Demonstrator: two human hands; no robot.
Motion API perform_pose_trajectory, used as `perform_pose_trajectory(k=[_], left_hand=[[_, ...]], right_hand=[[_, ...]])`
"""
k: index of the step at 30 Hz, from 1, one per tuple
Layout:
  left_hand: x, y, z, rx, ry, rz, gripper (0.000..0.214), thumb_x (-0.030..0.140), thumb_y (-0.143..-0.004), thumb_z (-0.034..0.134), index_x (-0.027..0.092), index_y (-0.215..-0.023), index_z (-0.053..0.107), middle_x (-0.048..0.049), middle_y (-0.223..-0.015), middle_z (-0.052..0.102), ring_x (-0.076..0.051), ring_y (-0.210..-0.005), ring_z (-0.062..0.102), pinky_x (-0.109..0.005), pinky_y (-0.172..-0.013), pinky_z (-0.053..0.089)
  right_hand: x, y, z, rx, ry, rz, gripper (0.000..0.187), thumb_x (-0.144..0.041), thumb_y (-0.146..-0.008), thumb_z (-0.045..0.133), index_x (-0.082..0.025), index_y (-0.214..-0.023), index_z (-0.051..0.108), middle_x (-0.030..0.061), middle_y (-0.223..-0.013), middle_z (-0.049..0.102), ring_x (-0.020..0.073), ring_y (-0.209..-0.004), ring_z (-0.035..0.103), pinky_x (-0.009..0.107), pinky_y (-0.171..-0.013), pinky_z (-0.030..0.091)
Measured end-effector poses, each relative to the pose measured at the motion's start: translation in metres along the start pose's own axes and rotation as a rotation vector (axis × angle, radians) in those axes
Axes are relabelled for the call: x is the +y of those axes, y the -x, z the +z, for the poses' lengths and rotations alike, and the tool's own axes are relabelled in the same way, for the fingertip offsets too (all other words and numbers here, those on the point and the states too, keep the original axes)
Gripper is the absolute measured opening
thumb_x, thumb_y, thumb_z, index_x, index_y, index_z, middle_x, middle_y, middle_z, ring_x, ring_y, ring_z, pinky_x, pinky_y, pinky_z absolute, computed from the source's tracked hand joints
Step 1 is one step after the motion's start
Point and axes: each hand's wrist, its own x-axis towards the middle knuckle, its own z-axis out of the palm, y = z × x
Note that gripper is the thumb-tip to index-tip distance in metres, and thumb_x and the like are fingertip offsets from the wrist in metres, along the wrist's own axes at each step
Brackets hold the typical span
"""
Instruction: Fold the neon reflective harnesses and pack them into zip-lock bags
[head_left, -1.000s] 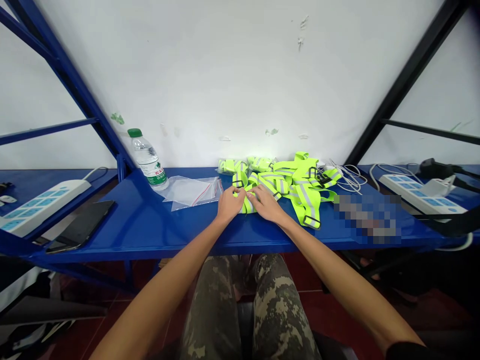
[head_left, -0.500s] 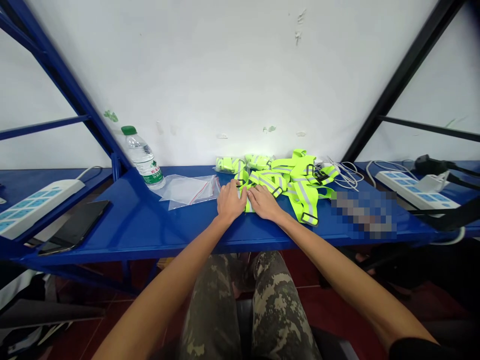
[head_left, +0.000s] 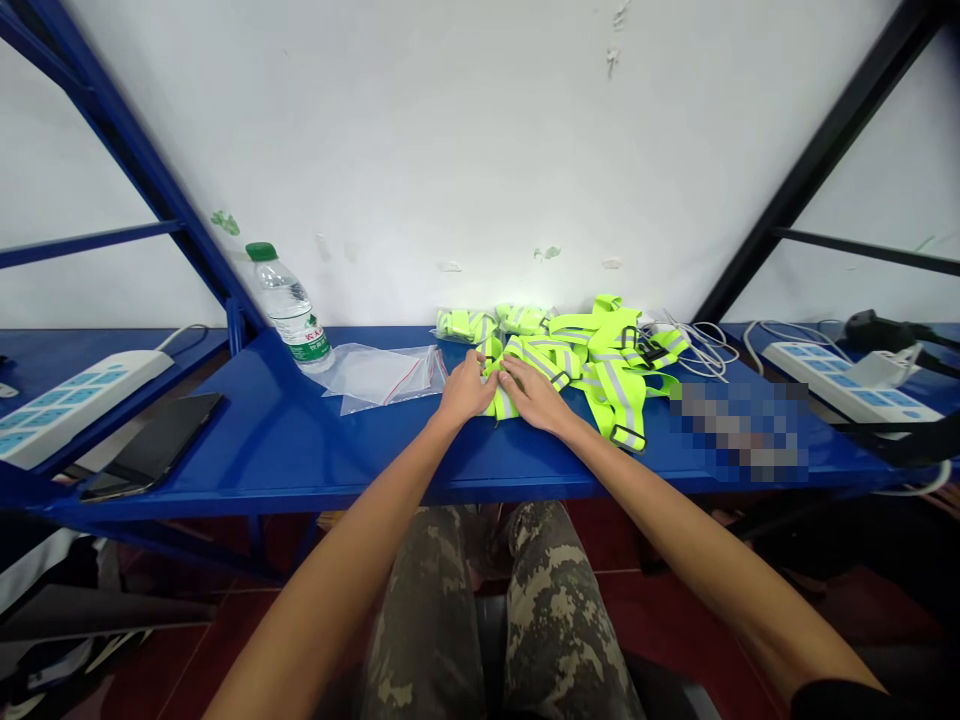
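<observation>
A neon-yellow reflective strap (head_left: 501,404) with a silver-grey stripe lies folded on the table between my hands. My left hand (head_left: 466,387) grips its left side with bent fingers. On the other side my right hand (head_left: 534,394) holds the strap, its fingers close together and reaching over the fabric. The undersides of both hands are hidden. Just behind and to the right spreads a heap of more reflective straps (head_left: 611,375) with black buckles. Two bundles in clear plastic, one a packed strap (head_left: 459,325), sit at the back by the wall.
Clear zip bags (head_left: 386,375) lie left of my hands, beside a water bottle (head_left: 292,310). A dark tablet (head_left: 154,450) rests near the left end of the blue table (head_left: 300,470). White cable (head_left: 705,350), a blurred-out item (head_left: 742,430) and power strips (head_left: 840,380) are around the edges.
My fingers have shifted on the strap, and more of its front part shows between my hands. The whole view has moved slightly; the other things stay in place.
</observation>
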Motion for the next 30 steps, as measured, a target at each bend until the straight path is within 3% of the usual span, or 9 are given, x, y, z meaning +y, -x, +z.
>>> perform_pose_trajectory(k=[5,10,15,19,22,26,30], left_hand=[[-0.001,-0.009,0.004,-0.013,-0.063,0.037,0.033,0.029,-0.092,0.054,0.012,-0.121,0.049,-0.0165,-0.115,0.065,-0.025,-0.11,0.062,-0.037,-0.095,0.046],[0.008,-0.005,0.005,-0.008,-0.169,-0.014,0.038,0.03,-0.093,0.051,0.016,-0.128,0.049,-0.018,-0.123,0.059,-0.031,-0.115,0.059,-0.041,-0.094,0.046],[0.005,-0.007,0.005,-0.016,-0.135,-0.003,0.039,0.032,-0.092,0.054,0.016,-0.128,0.048,-0.0173,-0.124,0.058,-0.029,-0.117,0.059,-0.039,-0.095,0.046],[-0.003,-0.017,0.007,-0.049,-0.015,-0.086,0.036,0.036,-0.088,0.061,0.017,-0.117,0.052,-0.0134,-0.117,0.064,-0.025,-0.112,0.061,-0.035,-0.093,0.046],[-0.006,-0.02,0.007,-0.066,-0.002,-0.118,0.035,0.039,-0.087,0.063,0.019,-0.113,0.053,-0.0109,-0.113,0.067,-0.025,-0.107,0.063,-0.035,-0.09,0.047],[-0.005,-0.01,0.007,0.04,-0.016,-0.02,0.03,0.037,-0.087,0.063,0.018,-0.108,0.054,-0.01,-0.107,0.067,-0.024,-0.104,0.063,-0.035,-0.089,0.048],[-0.003,0.004,0.005,0.143,-0.007,0.077,0.015,0.03,-0.092,0.053,0.019,-0.102,0.055,-0.0076,-0.099,0.068,-0.021,-0.099,0.064,-0.034,-0.089,0.048]], right_hand=[[0.006,-0.009,0.002,0.002,0.122,-0.055,0.044,-0.034,-0.102,0.031,-0.011,-0.106,0.068,0.0194,-0.133,0.057,0.0267,-0.133,0.048,0.045,-0.113,0.04],[-0.007,0.001,-0.003,0.065,0.255,-0.108,0.037,-0.027,-0.099,0.037,-0.009,-0.122,0.06,0.0199,-0.132,0.058,0.0283,-0.125,0.053,0.045,-0.108,0.043],[-0.022,0.02,-0.017,-0.028,0.406,-0.285,0.036,-0.031,-0.1,0.038,-0.011,-0.103,0.068,0.0181,-0.105,0.067,0.0296,-0.105,0.059,0.047,-0.099,0.047],[-0.013,0.027,-0.026,-0.101,0.37,-0.348,0.052,-0.053,-0.09,0.057,-0.01,-0.119,0.063,0.0188,-0.116,0.066,0.0324,-0.11,0.059,0.049,-0.099,0.048],[-0.006,0.025,-0.028,-0.131,0.358,-0.364,0.049,-0.044,-0.093,0.056,-0.009,-0.126,0.059,0.0195,-0.125,0.063,0.0319,-0.119,0.057,0.048,-0.104,0.046],[-0.005,0.021,-0.027,-0.172,0.35,-0.351,0.037,-0.033,-0.096,0.052,-0.01,-0.124,0.06,0.0196,-0.123,0.064,0.0315,-0.118,0.059,0.049,-0.103,0.048],[-0.007,0.022,-0.025,-0.156,0.295,-0.33,0.032,-0.03,-0.097,0.049,-0.012,-0.121,0.061,0.02,-0.119,0.065,0.0315,-0.116,0.06,0.051,-0.102,0.047]])
